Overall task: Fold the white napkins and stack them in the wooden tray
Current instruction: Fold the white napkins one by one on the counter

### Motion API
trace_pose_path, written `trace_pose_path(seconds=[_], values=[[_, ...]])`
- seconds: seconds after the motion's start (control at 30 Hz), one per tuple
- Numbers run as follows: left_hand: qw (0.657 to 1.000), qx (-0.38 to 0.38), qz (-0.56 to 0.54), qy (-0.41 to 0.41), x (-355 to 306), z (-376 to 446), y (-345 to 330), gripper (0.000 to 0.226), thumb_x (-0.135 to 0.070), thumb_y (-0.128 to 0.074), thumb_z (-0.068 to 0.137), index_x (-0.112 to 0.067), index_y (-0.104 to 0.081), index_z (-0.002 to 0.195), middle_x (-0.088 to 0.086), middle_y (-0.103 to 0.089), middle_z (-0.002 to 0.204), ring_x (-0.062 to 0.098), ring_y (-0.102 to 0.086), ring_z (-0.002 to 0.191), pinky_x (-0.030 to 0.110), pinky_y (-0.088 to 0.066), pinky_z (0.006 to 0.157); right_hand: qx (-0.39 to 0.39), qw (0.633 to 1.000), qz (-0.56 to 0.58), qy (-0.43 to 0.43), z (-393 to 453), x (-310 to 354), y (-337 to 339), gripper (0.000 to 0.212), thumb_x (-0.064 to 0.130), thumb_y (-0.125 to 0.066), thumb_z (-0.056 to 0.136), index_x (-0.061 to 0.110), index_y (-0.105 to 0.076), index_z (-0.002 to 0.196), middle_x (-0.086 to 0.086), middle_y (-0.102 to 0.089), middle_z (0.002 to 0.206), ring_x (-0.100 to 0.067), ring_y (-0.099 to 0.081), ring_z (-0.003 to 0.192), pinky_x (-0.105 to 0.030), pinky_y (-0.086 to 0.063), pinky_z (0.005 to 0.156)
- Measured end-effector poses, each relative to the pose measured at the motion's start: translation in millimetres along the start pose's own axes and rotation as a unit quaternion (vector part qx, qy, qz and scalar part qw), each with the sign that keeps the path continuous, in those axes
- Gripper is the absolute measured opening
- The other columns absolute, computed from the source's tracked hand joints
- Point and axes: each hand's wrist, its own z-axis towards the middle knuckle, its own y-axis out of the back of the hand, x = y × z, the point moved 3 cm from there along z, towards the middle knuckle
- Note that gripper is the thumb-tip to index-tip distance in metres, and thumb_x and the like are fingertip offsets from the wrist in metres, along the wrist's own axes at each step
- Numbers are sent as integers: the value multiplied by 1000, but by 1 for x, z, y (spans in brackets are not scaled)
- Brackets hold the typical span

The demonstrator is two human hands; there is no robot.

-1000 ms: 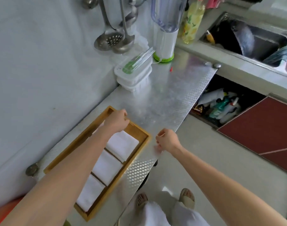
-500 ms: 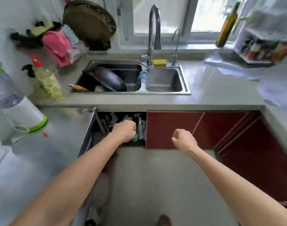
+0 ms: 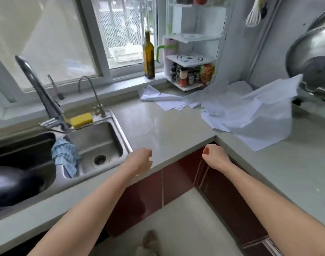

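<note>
Several unfolded white napkins [image 3: 250,111] lie in a loose pile on the grey countertop [image 3: 167,130] in the far right corner, and a few more napkins [image 3: 158,98] are spread near the window sill. My left hand [image 3: 141,159] hovers at the counter's front edge beside the sink, fingers loosely curled and holding nothing. Over the inner corner of the counter, my right hand [image 3: 214,157] is also loosely curled and empty. Both hands are well short of the napkins. The wooden tray is out of view.
A double steel sink [image 3: 95,145] with a tap, a yellow sponge [image 3: 81,120] and a blue cloth [image 3: 65,156] lies to the left. A dark bottle [image 3: 148,56] and a spice rack [image 3: 191,71] stand at the back. Metal pot lids [image 3: 313,58] hang at the right.
My view has swung right from the tray counter, past the sink, to the corner with the napkin pile. My left hand has let go of the tray, and both hands moved along empty.
</note>
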Motion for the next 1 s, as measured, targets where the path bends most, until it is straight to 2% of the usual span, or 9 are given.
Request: trace_pose_path(seconds=[0.13, 0.27, 0.37, 0.53, 0.6, 0.7, 0.8, 0.87, 1.0], values=[[999, 17, -13, -31, 7, 95, 18, 34, -28, -48, 96, -17, -50, 128, 4, -49, 133, 24, -50, 120, 37, -44, 94, -11, 999, -22, -23, 70, 7, 20, 18, 14, -51, 88, 5, -65, 95, -13, -67, 98, -31, -61, 95, -32, -46, 78], [999, -8, -27, -42, 21, 170, 35, 34, -27, -49, 95, -17, -49, 128, 4, -49, 133, 24, -48, 121, 32, -41, 91, -22, 1000, -13, -16, 139, 29, 27, 15, 11, -49, 86, 7, -62, 93, -10, -66, 96, -29, -60, 91, -32, -47, 72], [999, 2, -30, -21, 31, 212, 39, 37, -25, -49, 95, -15, -48, 131, 5, -48, 134, 25, -47, 123, 32, -41, 89, 6, 1000, -23, -11, 182, 41, 15, 17, 12, -47, 89, 8, -61, 97, -9, -64, 98, -26, -58, 90, -29, -43, 68], [999, 38, -23, 3, 39, 276, 33, 48, -23, -50, 95, -13, -39, 140, 9, -46, 137, 28, -47, 125, 35, -42, 93, 72, 997, -41, 10, 267, 47, -10, 21, 9, -41, 90, 5, -56, 104, -11, -61, 106, -28, -56, 91, -33, -46, 74], [998, 44, -30, 29, 42, 300, 30, 49, -22, -51, 94, -10, -38, 140, 11, -46, 137, 30, -47, 124, 37, -43, 96, 99, 991, -79, 47, 307, 50, -17, 25, 7, -40, 90, 6, -52, 112, -13, -57, 114, -30, -54, 95, -33, -44, 74], [994, 54, -43, 84, 43, 328, 29, 47, -23, -52, 94, -8, -41, 137, 12, -46, 136, 31, -47, 124, 41, -42, 100, 126, 970, -163, 130, 363, 61, -21, 34, 5, -41, 90, 8, -45, 124, -11, -51, 126, -31, -53, 109, -34, -43, 83], [988, 70, -44, 128, 41, 350, 29, 47, -25, -54, 94, -7, -41, 136, 13, -46, 136, 31, -45, 125, 41, -41, 102, 93, 914, -290, 270, 411, 80, -28, 42, 2, -45, 86, 12, -42, 126, -8, -49, 122, -29, -52, 109, -35, -39, 89], [986, 66, -46, 147, 40, 360, 28, 46, -26, -54, 93, -8, -42, 134, 13, -46, 135, 31, -45, 125, 38, -40, 101, 72, 875, -326, 351, 437, 95, -38, 42, -1, -46, 81, 12, -43, 121, -8, -49, 117, -29, -52, 105, -35, -37, 88], [981, 58, -43, 180, 39, 367, 23, 44, -24, -53, 92, -10, -43, 132, 11, -46, 132, 30, -43, 124, 35, -35, 99, 89, 843, -347, 402, 468, 119, -63, 46, -1, -48, 81, 10, -41, 125, -9, -48, 120, -28, -50, 109, -34, -35, 88]])
